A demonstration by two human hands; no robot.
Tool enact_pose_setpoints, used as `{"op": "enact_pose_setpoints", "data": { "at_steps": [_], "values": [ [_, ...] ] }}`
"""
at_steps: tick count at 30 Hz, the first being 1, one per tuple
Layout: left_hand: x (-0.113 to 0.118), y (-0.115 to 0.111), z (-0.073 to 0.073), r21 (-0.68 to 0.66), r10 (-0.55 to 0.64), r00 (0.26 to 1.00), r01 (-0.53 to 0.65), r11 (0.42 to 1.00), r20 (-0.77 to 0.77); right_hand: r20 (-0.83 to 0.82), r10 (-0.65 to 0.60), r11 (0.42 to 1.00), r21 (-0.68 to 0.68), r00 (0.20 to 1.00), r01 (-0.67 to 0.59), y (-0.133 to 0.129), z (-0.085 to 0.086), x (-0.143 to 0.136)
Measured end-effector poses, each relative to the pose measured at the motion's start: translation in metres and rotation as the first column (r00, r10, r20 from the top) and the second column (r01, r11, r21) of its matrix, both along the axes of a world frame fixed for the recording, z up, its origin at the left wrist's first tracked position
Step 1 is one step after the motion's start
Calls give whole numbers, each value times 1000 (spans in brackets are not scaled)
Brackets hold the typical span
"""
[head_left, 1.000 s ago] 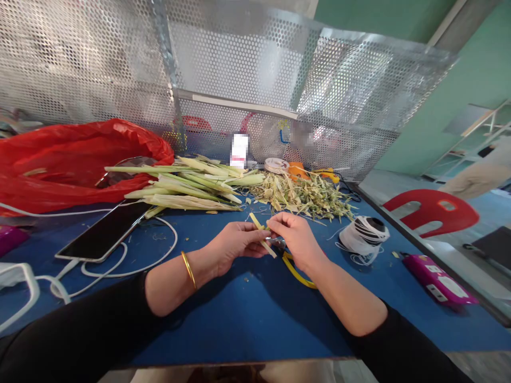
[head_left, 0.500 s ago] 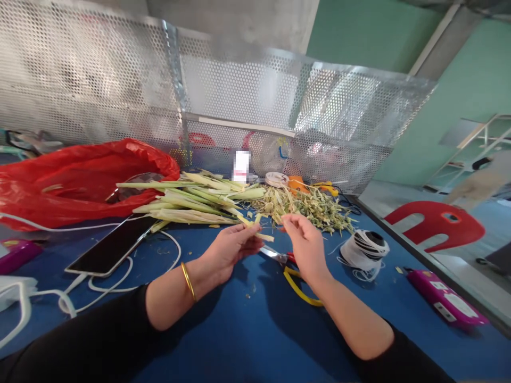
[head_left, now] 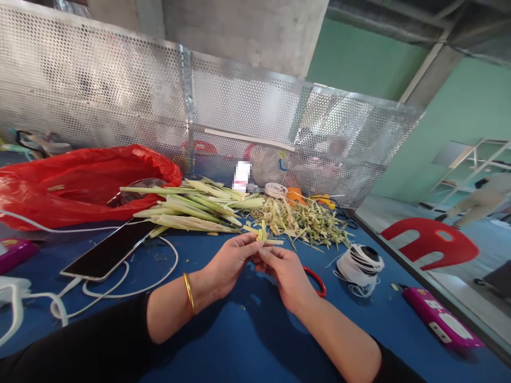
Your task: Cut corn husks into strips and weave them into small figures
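My left hand (head_left: 229, 266) pinches a small piece of folded pale yellow-green leaf strip (head_left: 261, 234) between thumb and fingers. Touching it from the other side, my right hand (head_left: 285, 274) has its thumb and fingertips closed on the lower part of the same strip. The fingertips of both hands meet there, just above the blue table (head_left: 247, 330). Behind them lies a pile of long pale green leafy stalks (head_left: 199, 207), with a heap of small dry yellow-green pieces (head_left: 307, 221) to its right. A red scissor handle (head_left: 317, 282) shows beside my right hand, which hides the rest.
A spool of white string (head_left: 361, 266) stands at right, near a purple box (head_left: 441, 316). At left are a red plastic bag (head_left: 80, 181), a phone (head_left: 107, 250) and a white cable (head_left: 173, 260). A perforated metal screen (head_left: 243, 96) closes the back.
My right hand has moved left and closed on the leaf strip beside my left hand. It now covers the scissors' blades and yellow handle. The camera view has tilted slightly upward.
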State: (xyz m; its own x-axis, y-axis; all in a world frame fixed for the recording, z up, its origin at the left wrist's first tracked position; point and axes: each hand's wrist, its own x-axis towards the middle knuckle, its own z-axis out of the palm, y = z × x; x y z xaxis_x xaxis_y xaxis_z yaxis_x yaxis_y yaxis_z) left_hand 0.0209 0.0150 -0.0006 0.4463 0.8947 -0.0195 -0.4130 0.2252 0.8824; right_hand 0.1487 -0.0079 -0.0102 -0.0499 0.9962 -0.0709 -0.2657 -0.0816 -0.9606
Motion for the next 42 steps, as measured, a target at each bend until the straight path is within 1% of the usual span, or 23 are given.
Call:
{"op": "enact_pose_setpoints", "data": {
  "at_steps": [3, 6, 8, 14, 19, 24, 30, 33, 35, 36, 38, 40, 42],
  "values": [
    [0, 2, -1, 35, -4, 1000, 3, 999, 8, 4, 9, 999, 42, 1000, -10, -1, 2, 1],
    [0, 2, 0, 64, 37, 999, -37, 997, 5, 98, 6, 989, 147, 995, -20, -3, 4, 0],
    [-1, 1, 0, 66, 56, 998, -56, 996, -6, 161, 13, 981, 191, 987, -45, -4, 5, 0],
    [0, -1, 2, 11, 95, 995, -95, 995, 6, 215, 48, 979, 185, 976, -88, -7, 7, -1],
    [0, -2, 2, -60, 155, 987, -157, 986, -32, 327, 4, 978, 197, 945, -72, -6, 2, -3],
    [0, -1, 0, -72, 197, 979, -201, 977, -50, 394, -10, 973, 217, 919, -82, -6, -2, -4],
    [0, 1, -2, -93, 204, 977, -210, 973, -68, 506, -51, 959, 267, 861, -100, -7, -2, -6],
    [-2, 4, 1, -131, 200, 977, -208, 969, -73, 543, -44, 961, 252, 838, -112, -6, -3, -6],
    [-5, 7, 6, -159, 218, 973, -227, 961, -70, 529, -15, 969, 216, 848, -118, -4, -2, -2],
    [-7, 9, 8, -158, 230, 971, -239, 958, -72, 508, -20, 974, 205, 861, -98, -2, -1, 0],
    [-10, 11, 12, -128, 227, 968, -239, 963, -105, 460, -83, 978, 207, 884, -15, 0, 2, 6],
    [-12, 12, 14, -71, 184, 969, -198, 978, -167, 451, -147, 973, 226, 881, 47, 3, 5, 12],
    [-12, 10, 13, -5, 129, 966, -133, 991, -222, 515, -142, 968, 250, 846, 11, 4, 8, 16]
  ]
}}
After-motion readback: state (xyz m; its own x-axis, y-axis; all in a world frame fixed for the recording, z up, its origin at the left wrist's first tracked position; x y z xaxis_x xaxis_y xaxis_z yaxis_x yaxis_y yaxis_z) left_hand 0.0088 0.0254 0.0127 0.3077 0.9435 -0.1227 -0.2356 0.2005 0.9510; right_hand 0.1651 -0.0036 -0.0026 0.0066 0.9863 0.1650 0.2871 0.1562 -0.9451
